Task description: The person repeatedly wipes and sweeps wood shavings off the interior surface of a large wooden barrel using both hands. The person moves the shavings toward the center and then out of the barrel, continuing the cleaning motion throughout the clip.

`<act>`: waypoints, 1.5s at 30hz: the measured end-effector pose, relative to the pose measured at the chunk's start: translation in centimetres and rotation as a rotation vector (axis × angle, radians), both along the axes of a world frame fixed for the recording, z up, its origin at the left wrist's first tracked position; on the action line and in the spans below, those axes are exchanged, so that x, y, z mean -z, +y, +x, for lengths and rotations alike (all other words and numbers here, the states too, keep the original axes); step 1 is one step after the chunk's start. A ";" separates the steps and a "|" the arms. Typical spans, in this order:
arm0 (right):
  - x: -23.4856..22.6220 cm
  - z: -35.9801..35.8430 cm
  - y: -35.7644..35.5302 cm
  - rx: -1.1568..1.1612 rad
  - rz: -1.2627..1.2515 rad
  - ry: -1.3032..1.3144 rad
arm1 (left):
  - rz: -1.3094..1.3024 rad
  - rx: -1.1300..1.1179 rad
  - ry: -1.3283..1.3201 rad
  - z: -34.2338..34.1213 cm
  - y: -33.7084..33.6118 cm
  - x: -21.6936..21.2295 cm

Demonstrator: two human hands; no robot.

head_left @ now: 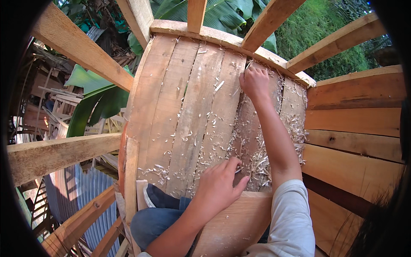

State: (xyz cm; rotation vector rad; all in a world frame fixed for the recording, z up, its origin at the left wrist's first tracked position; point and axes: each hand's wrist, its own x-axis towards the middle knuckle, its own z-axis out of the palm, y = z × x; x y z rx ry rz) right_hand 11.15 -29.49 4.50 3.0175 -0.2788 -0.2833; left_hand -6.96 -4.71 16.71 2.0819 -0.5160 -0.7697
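Reaching right hand (254, 81) fisted far along plank (252, 128), left hand (219, 184) pressing shavings (257, 160)

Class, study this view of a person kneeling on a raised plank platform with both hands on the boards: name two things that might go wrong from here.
1. The right hand presses at the far edge of the plank platform, beyond which the ground drops away; leaning further may cause a fall.
2. The left hand rests bare among loose wood shavings on rough boards, so splinters seem likely.
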 end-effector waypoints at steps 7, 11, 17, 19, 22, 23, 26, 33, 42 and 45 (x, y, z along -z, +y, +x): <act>3.3 0.3 0.2 -0.172 0.105 -0.187 | 0.000 0.015 0.018 0.1 0.0 0.1; 3.6 -0.3 -1.6 -0.072 0.141 -0.211 | 0.001 0.012 0.002 0.0 -0.1 0.1; 4.2 -1.5 -2.0 -0.092 0.009 -0.397 | -0.004 0.009 -0.024 -0.1 0.0 0.1; 3.7 -1.2 -1.7 -0.045 0.036 -0.350 | 0.000 0.015 -0.001 -0.1 -0.1 0.1; 0.3 0.1 0.6 -0.004 0.106 -0.234 | 0.035 0.015 0.031 0.2 0.0 0.0; 0.3 0.0 1.3 -0.107 0.079 -0.292 | 0.045 0.023 0.042 0.2 0.0 -0.2; 0.5 -0.8 4.8 -0.306 -0.035 -0.348 | 0.020 0.000 0.010 -0.1 0.0 0.2; 3.4 -3.7 5.1 -0.639 0.212 -0.146 | 0.012 0.006 0.010 -0.3 -0.1 0.4; 3.7 -2.7 -1.7 -0.565 0.158 -0.537 | 0.017 0.007 0.031 -0.1 -0.4 0.2; 3.3 -0.8 -2.3 -0.372 0.188 -0.497 | 0.031 0.001 0.056 -0.1 -0.4 0.2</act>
